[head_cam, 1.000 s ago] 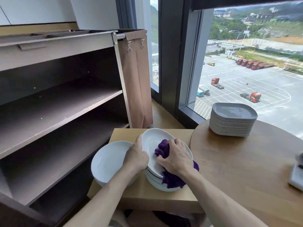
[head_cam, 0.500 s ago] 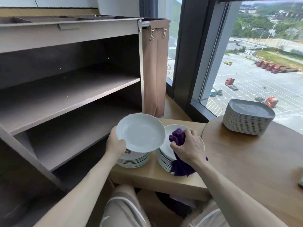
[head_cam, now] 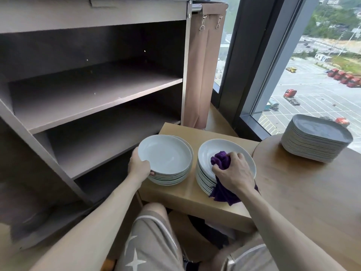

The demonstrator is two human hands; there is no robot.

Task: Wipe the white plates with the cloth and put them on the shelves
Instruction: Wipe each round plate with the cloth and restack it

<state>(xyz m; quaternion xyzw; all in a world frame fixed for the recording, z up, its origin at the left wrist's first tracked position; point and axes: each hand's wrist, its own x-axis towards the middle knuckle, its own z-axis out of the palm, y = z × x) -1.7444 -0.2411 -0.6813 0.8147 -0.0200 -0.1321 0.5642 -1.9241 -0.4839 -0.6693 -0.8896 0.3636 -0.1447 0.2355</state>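
The left hand grips the left rim of a round white ceramic plate, with the thumb on top and the fingers curled under the rim. This plate is at the top of the left stack of white plates, a little shifted to the left of it (whether it touches the plate below, I cannot tell). This stack stands near the left edge of the low rectangular light-wood surface. Near the right edge of the same surface stands the right stack of white plates, and its tilted top plate leans toward the person. The right hand has its fingers closed around a crumpled purple cloth and presses it into the tilted top plate; the loose end of the cloth hangs down over the front of that stack. The brown shelf unit stands beside the left edge of the surface. A round wooden table meets the right edge, and it carries a stack of grey square plates.
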